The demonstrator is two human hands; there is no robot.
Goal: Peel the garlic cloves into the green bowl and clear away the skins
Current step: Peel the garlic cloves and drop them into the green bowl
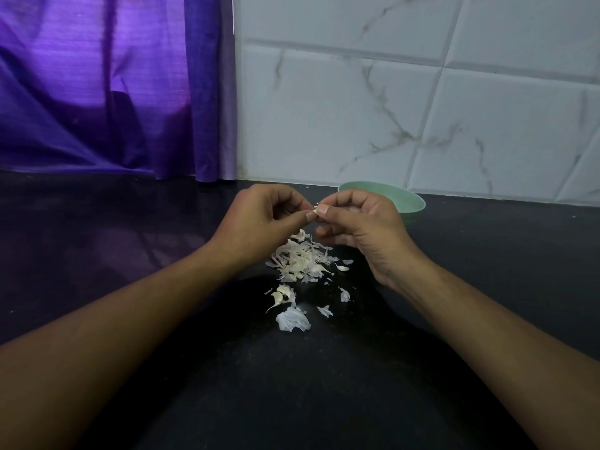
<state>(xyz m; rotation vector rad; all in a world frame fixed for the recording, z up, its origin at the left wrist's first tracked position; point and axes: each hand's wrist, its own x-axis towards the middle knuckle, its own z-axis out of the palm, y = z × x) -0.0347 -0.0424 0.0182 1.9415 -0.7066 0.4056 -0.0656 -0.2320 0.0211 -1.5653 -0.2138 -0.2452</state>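
Left hand (259,216) and right hand (360,222) both pinching one tiny garlic clove (316,209) above the skins (302,261) on the desk (130,254), near the green bowl (410,203). Light, slippery, probably easy to drop; best held by its ends.

Counter (130,254): dark stone look, polished, faintly speckled, reflects the curtain. Behind it, wall tiles (487,125): white marble-veined, smooth, low sheen. Curtain (97,92): purple woven cloth, slight shine. Green bowl (409,203) on the counter: matt, plastic-looking. Garlic skins (300,261): papery, thin, dry.
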